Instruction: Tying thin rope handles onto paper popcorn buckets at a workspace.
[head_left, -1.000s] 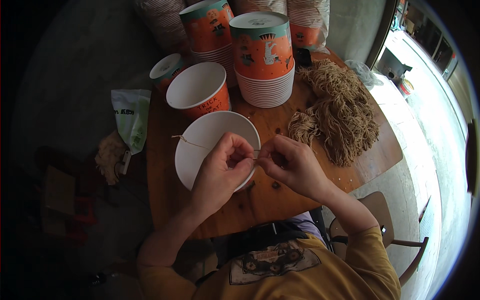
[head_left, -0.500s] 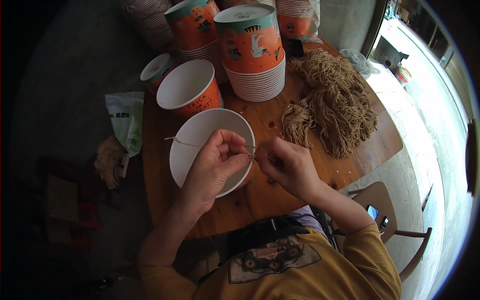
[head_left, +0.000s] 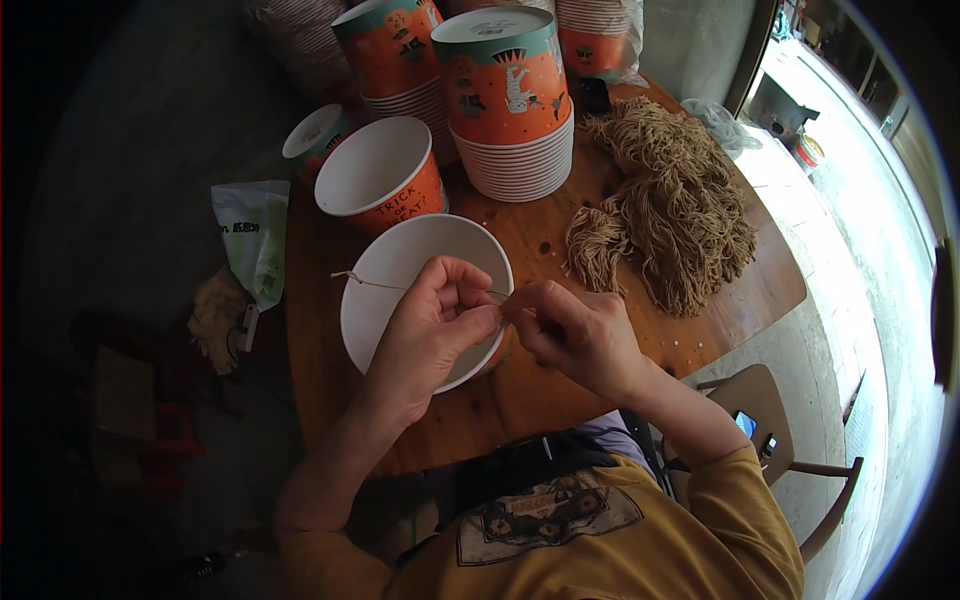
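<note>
Both hands have shifted slightly toward the counter (head_left: pixel 520 390) front edge since the earlier frame. Left hand (head_left: pixel 432 325) and right hand (head_left: pixel 572 330) each pinch the twine (head_left: pixel 372 284) over the white paper bowl (head_left: pixel 400 262). Open counter surface lies right of the bowl, before the twine bundle (head_left: pixel 670 215).

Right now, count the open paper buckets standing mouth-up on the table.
2: one white-lined bucket under the hands, with twine across its rim, and one orange bucket behind it. The stacks beyond may hide more.
</note>
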